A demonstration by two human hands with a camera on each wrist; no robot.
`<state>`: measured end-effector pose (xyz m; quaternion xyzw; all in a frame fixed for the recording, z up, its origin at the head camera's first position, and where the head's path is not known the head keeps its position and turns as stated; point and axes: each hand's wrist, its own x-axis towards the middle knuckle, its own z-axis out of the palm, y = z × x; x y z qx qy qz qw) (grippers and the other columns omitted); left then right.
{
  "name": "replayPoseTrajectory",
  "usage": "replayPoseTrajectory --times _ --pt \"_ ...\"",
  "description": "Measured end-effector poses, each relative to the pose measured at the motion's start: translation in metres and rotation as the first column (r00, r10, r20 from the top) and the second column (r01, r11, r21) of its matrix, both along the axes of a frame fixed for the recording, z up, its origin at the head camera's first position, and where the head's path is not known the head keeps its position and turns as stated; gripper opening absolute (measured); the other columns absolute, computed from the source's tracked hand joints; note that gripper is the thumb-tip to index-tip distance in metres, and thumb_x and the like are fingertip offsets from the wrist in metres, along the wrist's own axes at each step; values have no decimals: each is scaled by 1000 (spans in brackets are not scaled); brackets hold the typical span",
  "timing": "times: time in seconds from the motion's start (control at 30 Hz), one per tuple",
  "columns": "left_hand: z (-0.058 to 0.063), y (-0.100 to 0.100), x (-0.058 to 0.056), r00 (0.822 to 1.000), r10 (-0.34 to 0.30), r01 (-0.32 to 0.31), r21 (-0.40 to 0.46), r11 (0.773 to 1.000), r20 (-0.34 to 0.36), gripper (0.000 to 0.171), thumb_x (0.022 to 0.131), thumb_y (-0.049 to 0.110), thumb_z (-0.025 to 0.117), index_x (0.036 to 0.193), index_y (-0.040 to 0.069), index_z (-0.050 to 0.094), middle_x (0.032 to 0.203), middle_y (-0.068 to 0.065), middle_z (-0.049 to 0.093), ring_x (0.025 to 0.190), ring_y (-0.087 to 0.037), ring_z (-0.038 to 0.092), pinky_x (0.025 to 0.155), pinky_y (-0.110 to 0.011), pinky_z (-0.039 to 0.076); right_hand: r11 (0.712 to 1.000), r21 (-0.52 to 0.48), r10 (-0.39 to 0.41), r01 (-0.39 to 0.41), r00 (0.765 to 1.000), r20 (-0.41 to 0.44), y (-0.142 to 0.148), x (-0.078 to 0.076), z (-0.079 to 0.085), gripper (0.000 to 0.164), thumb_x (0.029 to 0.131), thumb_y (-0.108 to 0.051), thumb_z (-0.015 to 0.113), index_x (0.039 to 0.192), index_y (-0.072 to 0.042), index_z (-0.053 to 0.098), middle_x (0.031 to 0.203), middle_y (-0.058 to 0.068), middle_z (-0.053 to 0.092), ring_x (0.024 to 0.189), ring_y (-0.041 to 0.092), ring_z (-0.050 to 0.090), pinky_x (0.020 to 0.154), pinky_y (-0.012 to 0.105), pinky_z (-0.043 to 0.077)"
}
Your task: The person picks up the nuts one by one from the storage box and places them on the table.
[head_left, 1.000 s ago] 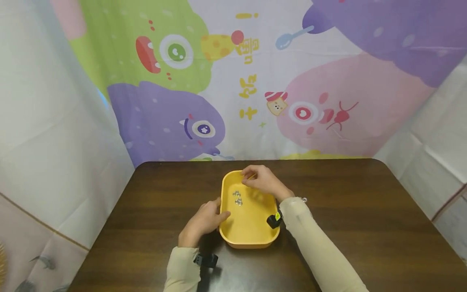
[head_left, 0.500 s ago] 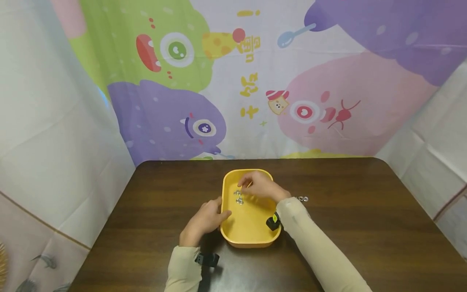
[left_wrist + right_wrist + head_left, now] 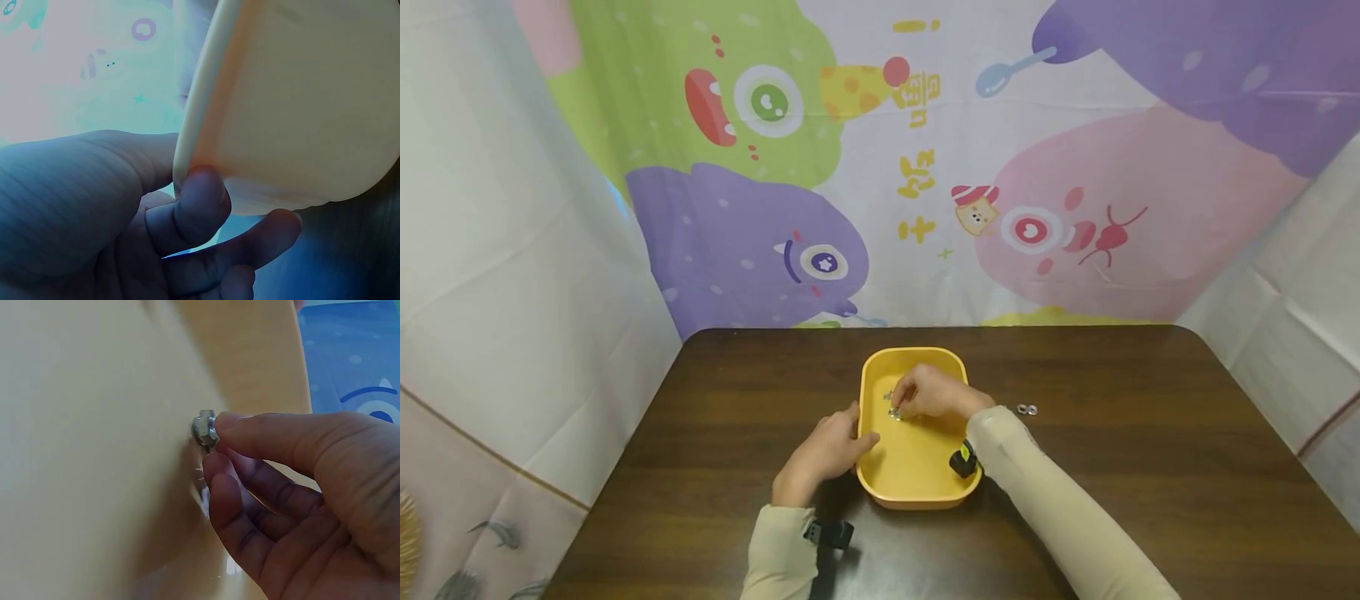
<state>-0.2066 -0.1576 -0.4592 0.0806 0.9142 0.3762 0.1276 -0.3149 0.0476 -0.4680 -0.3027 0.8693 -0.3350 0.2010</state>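
A yellow plastic tray (image 3: 917,479) with raised walls stands on the table. My left hand (image 3: 823,454) grips its left wall, thumb over the rim and fingers outside; in the left wrist view those fingers curl under the tray's side (image 3: 300,94). Inside the tray my right hand (image 3: 934,392) reaches down to a small cluster of silvery metal nuts (image 3: 894,413). The right wrist view has its thumb and fingertips pinching at one metal nut (image 3: 205,428), with other shiny pieces partly hidden behind the fingers. Further nuts (image 3: 887,396) lie just behind the cluster.
Two ring-shaped metal nuts (image 3: 1027,410) lie side by side on the dark wooden table (image 3: 1112,450), right of the tray. A cartoon-printed cloth (image 3: 925,275) hangs behind the table's far edge. Black wrist cameras (image 3: 831,533) are strapped to both sleeves.
My right hand has moved from the tray's far rim down and toward me, to the nuts. Two nuts on the table have come into view past the right sleeve. The left hand keeps its grip.
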Motion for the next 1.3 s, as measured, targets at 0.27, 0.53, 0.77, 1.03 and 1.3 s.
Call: replayPoseTrajectory --times 0.27,0.53,0.77,1.03,1.3 --pt "-1 0 -1 1000 -10 10 6 1000 -15 56 101 19 65 146 -7 45 74 -7 60 54 -15 56 54 -29 47 999 31 -17 17 1000 1 -3 2 -3 7 88 -2 79 90 -8 80 90 -1 75 75 9 59 71 21 51" --pt "-1 0 -2 1000 -21 21 7 1000 -23 51 101 19 65 142 -6 49 72 -6 59 53 -14 55 53 -28 46 998 52 26 -26 1000 -2 -3 3 -2 6 87 -3 80 90 -7 80 86 -1 74 73 7 59 68 20 51" --pt "-1 -1 -2 999 -25 26 16 1000 -30 46 100 18 66 136 -6 52 69 -5 59 52 -14 55 52 -28 46 999 39 31 -33 998 55 -4 4 -1 10 86 0 79 94 -7 79 88 -1 72 75 9 59 69 21 51" --pt "0 -1 -2 999 -20 20 15 1000 -26 48 100 19 66 138 -6 51 70 -6 60 53 -14 56 54 -28 46 997 56 57 -60 997 56 -6 3 -1 10 87 2 77 93 -6 77 88 0 69 73 10 56 67 21 49" --pt "0 -1 -2 1000 -15 15 15 1000 -12 51 100 19 66 141 -6 49 70 -6 60 53 -14 56 54 -28 46 993 111 44 -50 998 53 -9 4 -1 6 88 -3 79 91 -8 77 84 -2 69 71 9 56 67 21 49"
